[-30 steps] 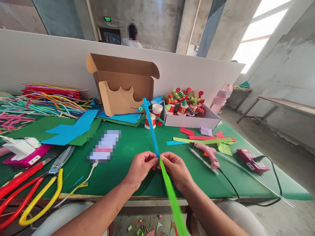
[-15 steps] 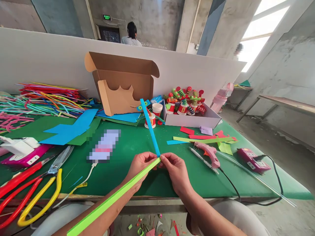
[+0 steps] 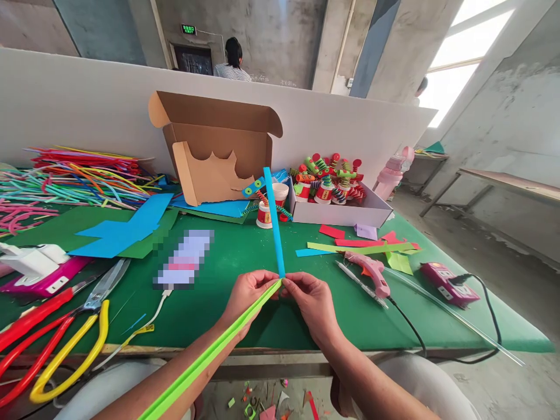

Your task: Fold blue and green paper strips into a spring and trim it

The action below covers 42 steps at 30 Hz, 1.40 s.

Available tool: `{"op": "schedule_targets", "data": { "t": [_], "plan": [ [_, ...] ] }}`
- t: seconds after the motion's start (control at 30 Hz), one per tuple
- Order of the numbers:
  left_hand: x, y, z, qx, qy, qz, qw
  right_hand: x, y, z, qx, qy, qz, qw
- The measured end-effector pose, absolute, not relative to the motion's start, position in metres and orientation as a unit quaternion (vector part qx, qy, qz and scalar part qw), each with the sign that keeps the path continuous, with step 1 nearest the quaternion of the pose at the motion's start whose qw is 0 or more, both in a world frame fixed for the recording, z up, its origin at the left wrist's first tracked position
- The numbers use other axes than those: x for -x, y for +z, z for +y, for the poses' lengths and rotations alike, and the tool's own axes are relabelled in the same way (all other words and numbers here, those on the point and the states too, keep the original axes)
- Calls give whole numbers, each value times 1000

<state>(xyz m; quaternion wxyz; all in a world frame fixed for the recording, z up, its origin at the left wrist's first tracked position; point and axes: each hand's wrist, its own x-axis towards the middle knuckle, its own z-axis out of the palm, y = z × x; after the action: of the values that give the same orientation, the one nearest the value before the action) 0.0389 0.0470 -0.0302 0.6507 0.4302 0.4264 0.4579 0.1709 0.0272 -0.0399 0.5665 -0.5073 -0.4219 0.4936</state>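
Observation:
My left hand (image 3: 247,294) and my right hand (image 3: 310,300) meet above the front of the green table (image 3: 245,251). Both pinch the spot where a blue paper strip (image 3: 273,221) and a bright green paper strip (image 3: 210,356) join. The blue strip stands up and away from my fingers. The green strip runs down to the left along my left forearm and out of the picture.
A pink glue gun (image 3: 371,273) and its cable lie right of my hands. Large scissors (image 3: 94,294) and red and yellow handles lie at the left. Behind are a cardboard box (image 3: 214,149), a white tray of craft figures (image 3: 336,204), coloured straws (image 3: 74,175) and paper scraps. A person stands beyond the partition.
The green strip swung from hanging straight down to lying leftward along my left forearm. The blue strip tipped slightly more upright. My hands stayed pinched at the joint.

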Motion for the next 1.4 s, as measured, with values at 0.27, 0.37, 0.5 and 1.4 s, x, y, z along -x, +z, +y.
{"op": "schedule_targets", "data": {
  "t": [0.27, 0.37, 0.5, 1.4],
  "plan": [
    [-41, -23, 45, -403, 480, 373, 684, -171, -36, 27, 491, 510, -376, 597],
    [-41, -23, 45, -409, 485, 376, 676, -170, -37, 27, 481, 529, -375, 590],
    [-40, -26, 48, -434, 484, 411, 639, -169, -37, 26, 474, 547, -375, 579],
    [-35, -34, 51, -523, 469, 479, 527, -170, -36, 23, 524, 455, -460, 554]
  ]
}}
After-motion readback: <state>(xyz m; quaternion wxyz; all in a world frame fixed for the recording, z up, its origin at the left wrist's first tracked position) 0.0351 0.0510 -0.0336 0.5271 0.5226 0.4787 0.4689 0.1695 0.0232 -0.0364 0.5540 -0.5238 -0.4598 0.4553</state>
